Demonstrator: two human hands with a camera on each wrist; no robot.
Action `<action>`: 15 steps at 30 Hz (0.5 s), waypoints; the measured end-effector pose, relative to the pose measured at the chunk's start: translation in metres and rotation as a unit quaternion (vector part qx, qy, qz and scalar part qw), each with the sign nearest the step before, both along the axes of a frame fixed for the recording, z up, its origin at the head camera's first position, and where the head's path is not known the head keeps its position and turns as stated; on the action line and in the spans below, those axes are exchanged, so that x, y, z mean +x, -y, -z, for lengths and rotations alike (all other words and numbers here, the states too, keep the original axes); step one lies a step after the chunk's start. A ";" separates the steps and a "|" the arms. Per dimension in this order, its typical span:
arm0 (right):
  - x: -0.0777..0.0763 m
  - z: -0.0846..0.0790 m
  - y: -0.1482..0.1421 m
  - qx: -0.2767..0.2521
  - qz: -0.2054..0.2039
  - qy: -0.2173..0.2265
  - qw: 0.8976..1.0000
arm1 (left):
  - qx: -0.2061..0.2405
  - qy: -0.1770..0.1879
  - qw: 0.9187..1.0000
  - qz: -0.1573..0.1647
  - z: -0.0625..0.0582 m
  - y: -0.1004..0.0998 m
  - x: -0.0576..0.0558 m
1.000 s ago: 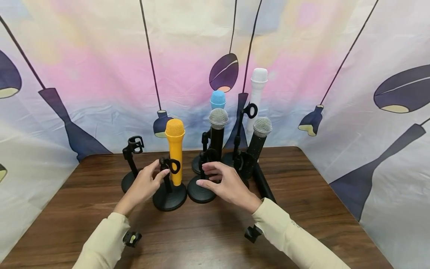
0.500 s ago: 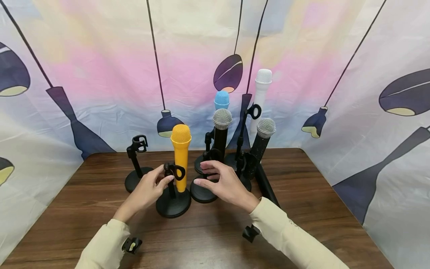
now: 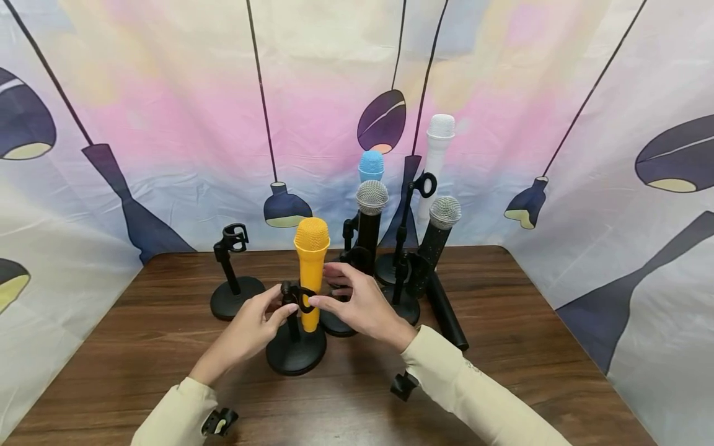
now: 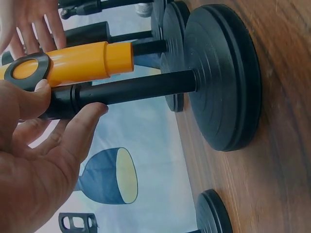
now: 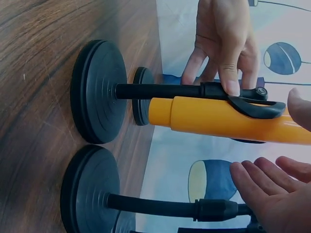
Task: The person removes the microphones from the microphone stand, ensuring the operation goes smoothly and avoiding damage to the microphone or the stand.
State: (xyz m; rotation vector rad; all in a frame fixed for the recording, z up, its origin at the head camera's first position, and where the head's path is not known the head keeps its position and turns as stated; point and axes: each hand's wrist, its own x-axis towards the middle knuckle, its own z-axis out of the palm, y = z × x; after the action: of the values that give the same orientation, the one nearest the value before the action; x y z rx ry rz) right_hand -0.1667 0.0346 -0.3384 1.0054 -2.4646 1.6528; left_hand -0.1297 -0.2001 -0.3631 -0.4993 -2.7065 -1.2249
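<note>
A yellow microphone (image 3: 311, 248) stands upright in the ring clip of a black microphone stand (image 3: 295, 357) near the table's middle. My left hand (image 3: 251, 325) pinches the upper post of this stand between thumb and fingers, just below the clip, as the left wrist view also shows on the post (image 4: 141, 88). My right hand (image 3: 362, 303) is beside the microphone, fingers spread and loosely bent, its thumb near the clip. In the right wrist view this hand (image 5: 277, 189) has a gap between thumb and fingers, with the yellow barrel (image 5: 218, 116) close to it.
A bare stand (image 3: 237, 297) is at the back left. Behind my right hand crowd several stands, a black microphone (image 3: 369, 217), a speckled black one (image 3: 435, 241), a blue one (image 3: 371, 164) and a white one (image 3: 439, 142). A black tube (image 3: 448, 313) lies at right.
The stand with the yellow microphone has come nearer and a little to the right, with my left hand on it. My right hand has shifted left, close to the microphone.
</note>
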 end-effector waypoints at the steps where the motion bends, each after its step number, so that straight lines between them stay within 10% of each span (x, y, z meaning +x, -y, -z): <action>1: 0.000 0.001 0.001 -0.003 -0.003 0.002 1.000 | 0.002 -0.002 1.000 0.002 0.000 -0.001 0.001; 15: 0.006 0.010 0.004 -0.021 -0.048 -0.012 0.999 | 0.018 0.004 1.000 0.021 -0.001 -0.013 0.014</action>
State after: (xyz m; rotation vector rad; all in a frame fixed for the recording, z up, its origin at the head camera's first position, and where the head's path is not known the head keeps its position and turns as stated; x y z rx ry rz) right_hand -0.1611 0.0304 -0.3485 1.1495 -2.3913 1.6998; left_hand -0.1161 -0.1873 -0.3621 -0.5506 -2.6880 -1.2868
